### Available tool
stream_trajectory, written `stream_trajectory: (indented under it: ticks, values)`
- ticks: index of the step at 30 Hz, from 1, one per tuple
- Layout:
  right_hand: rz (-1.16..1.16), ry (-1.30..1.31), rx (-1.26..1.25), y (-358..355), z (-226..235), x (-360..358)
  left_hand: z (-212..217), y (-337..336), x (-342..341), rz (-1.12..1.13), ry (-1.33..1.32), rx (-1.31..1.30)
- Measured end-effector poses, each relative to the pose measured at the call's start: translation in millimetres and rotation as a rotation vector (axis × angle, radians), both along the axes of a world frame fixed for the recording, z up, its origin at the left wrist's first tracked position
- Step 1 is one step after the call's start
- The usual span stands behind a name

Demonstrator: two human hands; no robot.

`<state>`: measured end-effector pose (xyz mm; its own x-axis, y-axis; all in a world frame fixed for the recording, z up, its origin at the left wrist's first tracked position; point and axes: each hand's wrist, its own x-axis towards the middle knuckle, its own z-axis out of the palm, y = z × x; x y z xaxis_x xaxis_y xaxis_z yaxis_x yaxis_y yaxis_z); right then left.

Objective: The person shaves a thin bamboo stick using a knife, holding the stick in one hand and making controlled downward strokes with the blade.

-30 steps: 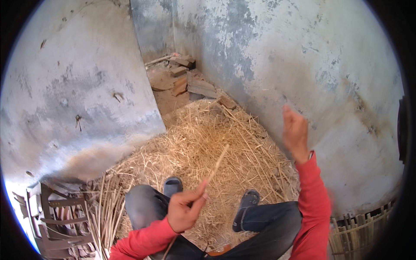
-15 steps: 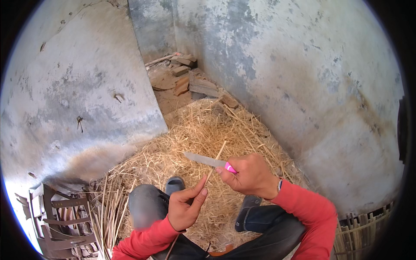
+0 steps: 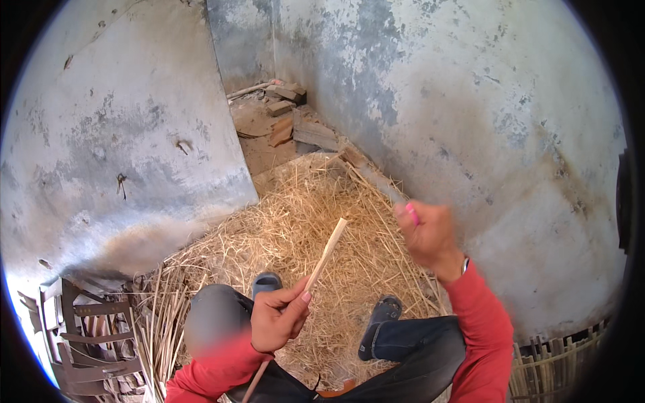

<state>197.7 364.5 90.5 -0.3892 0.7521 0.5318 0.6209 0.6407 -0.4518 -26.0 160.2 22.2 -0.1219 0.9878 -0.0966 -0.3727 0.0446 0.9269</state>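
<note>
Two hands are busy over a big pile of yellow straw point(image 3: 295, 221) on the floor. The left hand point(image 3: 277, 317) holds a long thin pale wooden stick point(image 3: 327, 252). Its grip is closed around the stick, with the thumb and fingers pinching it low down. The stick tilts up and to the right, and its flat top end hangs over the middle of the straw. A bit of the stick also pokes out below the left hand, by the red sleeve point(image 3: 208, 376).

The right hand point(image 3: 427, 232) is up in the air, to the right of the stick's top and apart from it. Its grip is curled shut around a small pink handle point(image 3: 411, 212). Only a little of the handle shows, and the hand is blurry, so the rest of that thing cannot be seen.

Below the stick, the person's two legs in dark trousers stretch out onto the straw. A grey shoe point(image 3: 267, 282) sits just left of the stick, and a dark shoe point(image 3: 380, 316) sits to the right.

Left of the straw lies a bundle of long thin canes point(image 3: 158, 316), and past them a stack of dark woven strips point(image 3: 87, 336). Grey patchy walls point(image 3: 470, 101) stand on both sides. Behind the straw, in the far corner, lie some broken bricks and wood bits point(image 3: 289, 114). At the lower right is a woven cane edge point(image 3: 557, 363).
</note>
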Motion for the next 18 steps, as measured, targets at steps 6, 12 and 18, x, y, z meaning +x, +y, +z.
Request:
stream_trajectory:
  ticks: [6,12,18]
  values:
    - [0.400,-0.096,-0.042,-49,-8,-37,4,-2,3,0.010,-0.015,-0.030]
    - [0.221,-0.167,0.024,-19,-29,-35,-2,-4,-3,-0.033,-0.012,-0.071]
    - [0.024,0.017,-0.051,20,-17,10,2,-4,-2,-0.046,0.038,-0.007]
